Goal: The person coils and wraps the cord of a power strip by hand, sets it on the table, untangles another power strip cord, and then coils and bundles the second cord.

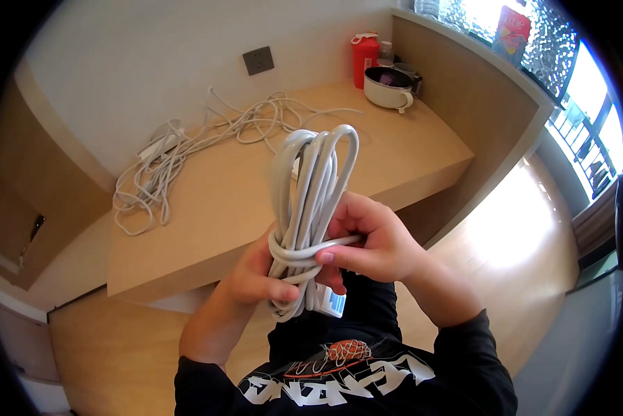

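A folded bundle of thick white cable (310,187) stands upright between my hands, in front of my body. My left hand (254,274) grips its lower part, thumb across the front. With my right hand (368,239) I pinch a turn of the same cable that wraps around the bundle's middle. Below the bundle a white block with a blue label (331,302) shows, partly hidden by the cable and my fingers; it looks like the end of a power strip.
On the wooden desk (207,256) lie tangled white cables (256,118) and a white power strip (161,147). A red cup (365,59) and a white pot (388,91) stand at the back right. A wall socket (258,61) is above the desk, a partition (478,76) to its right.
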Demonstrator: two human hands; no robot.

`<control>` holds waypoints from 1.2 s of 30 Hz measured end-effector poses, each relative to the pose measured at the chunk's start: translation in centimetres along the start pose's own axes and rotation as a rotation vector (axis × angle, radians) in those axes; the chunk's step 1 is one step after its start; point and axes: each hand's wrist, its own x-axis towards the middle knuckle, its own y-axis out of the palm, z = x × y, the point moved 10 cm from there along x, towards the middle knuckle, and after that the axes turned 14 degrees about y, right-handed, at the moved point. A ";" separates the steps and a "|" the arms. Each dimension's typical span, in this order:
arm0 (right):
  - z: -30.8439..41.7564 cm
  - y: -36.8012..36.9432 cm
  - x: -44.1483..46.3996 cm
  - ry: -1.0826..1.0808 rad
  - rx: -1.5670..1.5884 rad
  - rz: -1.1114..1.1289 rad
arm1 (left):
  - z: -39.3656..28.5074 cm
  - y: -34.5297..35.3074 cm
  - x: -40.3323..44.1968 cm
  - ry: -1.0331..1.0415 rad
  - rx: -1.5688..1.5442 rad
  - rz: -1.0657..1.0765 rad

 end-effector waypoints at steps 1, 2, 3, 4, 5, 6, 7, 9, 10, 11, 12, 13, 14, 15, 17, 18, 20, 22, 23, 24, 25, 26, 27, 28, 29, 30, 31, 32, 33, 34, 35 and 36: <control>-0.3 0.1 -0.1 0.033 0.009 -0.018 | -0.3 0.3 0.1 0.005 0.045 -0.001; -0.5 0.2 -0.1 0.066 0.017 -0.035 | -0.1 0.5 0.2 0.002 0.069 0.039; -0.3 0.3 -0.2 0.063 -0.040 -0.046 | 0.1 0.5 0.3 -0.001 0.093 0.078; 0.2 0.4 -0.2 -0.003 -0.089 -0.077 | 0.2 0.6 0.2 -0.002 0.117 0.116; 0.8 0.6 -0.3 -0.069 -0.138 -0.107 | 0.3 0.2 -0.1 -0.018 0.134 0.087; 1.3 0.7 -0.4 -0.135 -0.186 -0.137 | 0.4 0.0 -0.4 -0.035 0.152 0.058; 1.2 0.5 -0.3 -0.153 -0.257 -0.183 | 0.4 -0.3 -0.7 -0.051 0.169 0.028; 0.9 0.0 -0.4 -0.190 -0.398 -0.275 | 0.0 -1.2 -0.9 -0.048 0.240 -0.078; 1.2 -0.3 -0.7 -0.201 -0.427 -0.324 | -0.1 -1.6 -1.1 -0.046 0.276 -0.133; 1.6 -0.4 -1.0 -0.214 -0.458 -0.373 | 0.1 -2.3 -1.5 -0.093 0.371 -0.174; 2.3 -0.6 -1.4 -0.229 -0.491 -0.421 | 0.2 -2.8 -1.9 -0.093 0.428 -0.193; 3.5 -0.3 -2.0 -0.232 -0.535 -0.439 | 0.5 -3.4 -2.4 -0.094 0.485 -0.213; 5.1 0.7 -2.4 -0.273 -0.736 -0.414 | 0.6 -4.0 -2.9 -0.095 0.540 -0.233; 6.6 1.4 -2.8 -0.314 -0.935 -0.387 | 0.9 -4.4 -3.3 -0.144 0.620 -0.200; 8.8 1.7 -2.7 -0.370 -1.198 -0.372 | 1.5 -3.8 -4.1 -0.238 0.701 -0.062; 10.1 1.0 -2.0 -0.387 -1.262 -0.388 | 2.0 -3.5 -4.6 -0.291 0.736 0.010; 10.6 -4.0 0.9 0.034 -1.090 -0.393 | 0.6 -1.1 -4.8 -0.290 0.750 0.104; 10.1 -7.8 2.6 0.084 -0.977 -0.325 | -1.6 0.1 -5.4 -0.160 0.641 0.076; 8.7 -9.7 2.4 0.187 -0.994 -0.345 | -3.6 -0.3 -5.3 -0.031 0.732 0.017; 7.7 -11.4 2.3 0.282 -1.015 -0.361 | -4.8 -0.8 -5.5 -0.069 0.589 -0.118; 6.3 -11.2 1.5 0.343 -0.991 -0.286 | -6.9 -1.6 -5.3 0.094 0.586 -0.225; 4.7 -10.4 0.1 0.401 -0.969 -0.209 | -8.8 -2.7 -5.4 0.262 0.583 -0.329; 3.2 -9.1 -1.1 0.430 -0.928 -0.079 | -9.7 -4.1 -5.6 0.247 0.630 -0.398; 1.5 -7.5 -2.4 0.466 -0.884 0.050 | -10.2 -4.8 -5.8 0.261 0.634 -0.458; 0.8 -5.3 -3.7 0.444 -0.846 0.133 | -10.5 -5.4 -6.0 0.269 0.633 -0.516; 0.6 -3.2 -5.0 0.429 -0.801 0.212 | -10.6 -6.2 -6.3 0.268 0.628 -0.571; 1.3 -1.1 -6.1 0.345 -0.821 0.310 | -10.1 -7.1 -6.4 0.211 0.661 -0.561; 2.1 1.0 -7.3 0.264 -0.834 0.403 | -9.7 -7.7 -6.7 0.203 0.716 -0.568; 3.3 2.4 -8.2 0.165 -0.775 0.441 | -9.2 -8.1 -6.8 0.189 0.768 -0.572; 4.3 3.8 -9.1 0.068 -0.715 0.474 | -8.6 -8.6 -6.8 0.175 0.819 -0.572; 5.2 5.5 -9.7 -0.034 -0.622 0.507 | -7.6 -9.5 -6.9 0.147 0.851 -0.546; 4.8 7.1 -10.3 -0.038 -0.617 0.560 | -7.6 -9.2 -6.8 0.155 0.936 -0.545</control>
